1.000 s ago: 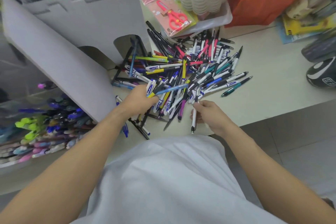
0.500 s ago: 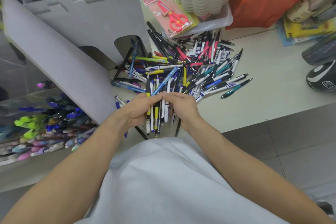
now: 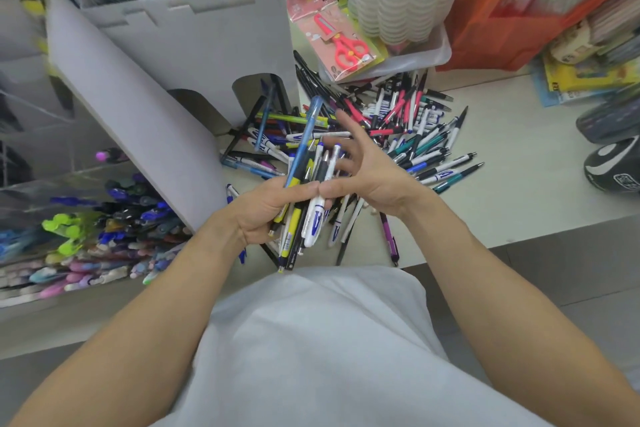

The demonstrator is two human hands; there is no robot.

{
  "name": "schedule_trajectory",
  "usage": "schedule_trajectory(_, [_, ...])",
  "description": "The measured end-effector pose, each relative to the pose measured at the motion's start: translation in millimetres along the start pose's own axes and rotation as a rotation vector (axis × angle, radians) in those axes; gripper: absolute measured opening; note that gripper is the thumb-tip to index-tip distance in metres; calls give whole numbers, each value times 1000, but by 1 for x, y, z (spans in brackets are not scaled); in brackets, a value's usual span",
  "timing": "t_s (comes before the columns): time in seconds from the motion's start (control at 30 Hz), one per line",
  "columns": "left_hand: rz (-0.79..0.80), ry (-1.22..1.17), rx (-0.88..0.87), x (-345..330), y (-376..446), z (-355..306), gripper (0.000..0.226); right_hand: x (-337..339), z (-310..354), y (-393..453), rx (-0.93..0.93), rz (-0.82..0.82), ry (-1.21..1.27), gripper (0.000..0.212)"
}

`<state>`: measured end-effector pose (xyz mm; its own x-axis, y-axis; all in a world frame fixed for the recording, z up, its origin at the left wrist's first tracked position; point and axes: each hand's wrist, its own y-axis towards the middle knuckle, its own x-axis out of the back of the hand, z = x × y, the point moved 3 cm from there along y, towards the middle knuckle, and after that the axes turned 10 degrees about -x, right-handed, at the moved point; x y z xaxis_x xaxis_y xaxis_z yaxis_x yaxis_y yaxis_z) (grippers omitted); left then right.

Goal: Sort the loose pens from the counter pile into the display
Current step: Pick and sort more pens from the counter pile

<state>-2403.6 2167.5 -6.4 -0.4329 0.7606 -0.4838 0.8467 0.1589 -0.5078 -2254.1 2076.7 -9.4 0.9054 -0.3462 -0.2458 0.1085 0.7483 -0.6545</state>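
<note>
pens point(image 3: 408, 135) piled loose on counter point(image 3: 519, 156)

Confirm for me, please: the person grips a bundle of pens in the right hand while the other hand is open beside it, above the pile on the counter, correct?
Not quite: the head view shows the left hand gripping the bundle of pens. The right hand, fingers spread, is the open one beside it, above the pile on the counter.

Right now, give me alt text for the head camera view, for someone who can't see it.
A person's left hand grips a bundle of pens above a counter, while the right hand touches the bundle with fingers spread. A loose pen pile lies beyond, beside a grey cardboard display and packaged red scissors.
</note>
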Motion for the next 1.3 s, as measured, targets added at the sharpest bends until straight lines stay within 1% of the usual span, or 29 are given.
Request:
schedule_trajectory(0.07, [-1,-3,13,-6,1,1,16,-7,5,-1,114,26,141,106])
schedule_trajectory(0.1, [-11,24,12,-9,1,2,14,-12,8,-1,149,5,237,94])
schedule_trajectory(0.13, [-16,69,10,-12,1,3,11,-16,11,0,185,-49,292,83])
schedule_trajectory(0.2, [-14,164,5,-20,1,7,6,-24,12,6,269,-174,287,66])
schedule_trajectory(0.23, [-18,184,2,-22,1,10,9,-28,12,8,305,-209,255,59])
schedule_trajectory(0.27, [-22,156,14,-24,1,13,14,-33,12,9,326,-232,214,55])
schedule_trajectory(0.3, [-34,98,34,-25,0,16,21,-36,10,10,344,-253,183,57])
schedule_trajectory(0.37, [-44,12,69,-26,-4,20,30,-40,7,9,379,-323,133,68])
schedule_trajectory(0.43, [-32,83,60,-23,-6,23,36,-42,5,8,417,-385,78,73])
schedule_trajectory(0.47, [-28,131,51,-23,-7,25,38,-43,2,8,420,-394,50,68])
schedule_trajectory(0.5, [-34,144,46,-23,-7,27,38,-45,-1,9,412,-379,37,55])
schedule_trajectory(0.57, [-65,87,74,-23,-8,30,34,-49,-5,10,334,-316,5,16])
schedule_trajectory(0.6, [-82,52,80,-22,-9,31,33,-52,-8,10,285,-297,-37,18])
schedule_trajectory(0.63, [-99,31,76,-22,-9,30,33,-54,-11,11,241,-278,-96,29])
schedule_trajectory(0.67, [-117,27,74,-22,-10,31,34,-55,-13,10,205,-255,-164,34])
schedule_trajectory(0.73, [-168,41,73,-23,-9,32,33,-54,-14,10,149,-203,-243,34])
schedule_trajectory(0.77, [-204,52,71,-24,-9,33,32,-50,-13,9,115,-180,-242,33])
schedule_trajectory(0.8, [-243,59,63,-22,-8,33,29,-44,-12,8,90,-179,-233,34])
schedule_trajectory(0.83, [-281,55,51,-21,-7,30,25,-38,-9,4,87,-206,-227,40])
schedule_trajectory(0.9, [-301,-19,17,-16,-7,22,21,-25,-8,-2,103,-277,-220,48])
schedule_trajectory(0.93, [-278,-66,-3,-15,-7,18,21,-21,-8,-6,114,-274,-219,47])
schedule_trajectory(1.0, [-218,-111,-35,-17,-12,8,19,-22,-7,-12,129,-215,-175,46])
schedule_trajectory(1.07, [-150,-141,-36,-23,-20,3,19,-26,-3,-18,138,-166,-77,48])
schedule_trajectory(1.13, [-83,-215,-24,-29,-29,2,22,-29,2,-27,130,-160,-41,47])
schedule_trajectory(1.23, [-30,-313,-33,-33,-42,-2,29,-31,10,-40,110,-148,-87,32])
schedule_trajectory(1.3, [-13,-330,-58,-36,-50,-6,31,-32,17,-47,116,-179,-100,27])
